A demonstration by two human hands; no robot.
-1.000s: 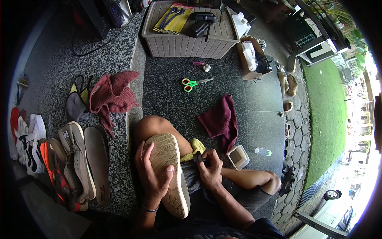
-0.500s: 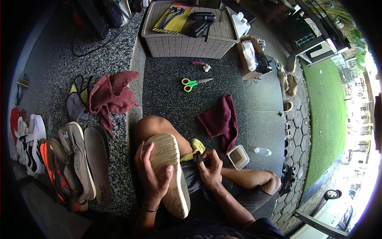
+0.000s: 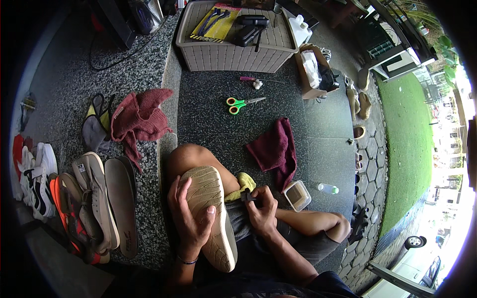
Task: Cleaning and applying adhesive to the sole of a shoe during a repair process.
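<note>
A shoe (image 3: 204, 187) with a tan, groove-patterned sole and a pale edge rests in my lap, its sole turned up. My left hand (image 3: 191, 223) grips it by the side, the thumb lying across the sole. To the right of the shoe, apart from it, my right hand (image 3: 263, 212) pinches a small black object (image 3: 247, 196); its kind I cannot make out, since the fingers cover part of it. Just beyond that hand, a yellow cloth (image 3: 245, 181) lies against my leg. A food-style plastic tub (image 3: 304, 187) stands to the right of this hand.
Green-handled scissors (image 3: 237, 105), a thin purple-handled tool (image 3: 247, 78) and a maroon cloth (image 3: 278, 149) lie on the dark stone floor. A lidded grey box (image 3: 238, 58) stands at the back. Left are a red cloth (image 3: 141, 116), insoles (image 3: 120, 198) and several shoes (image 3: 94, 193). A small bottle (image 3: 328, 188) lies right.
</note>
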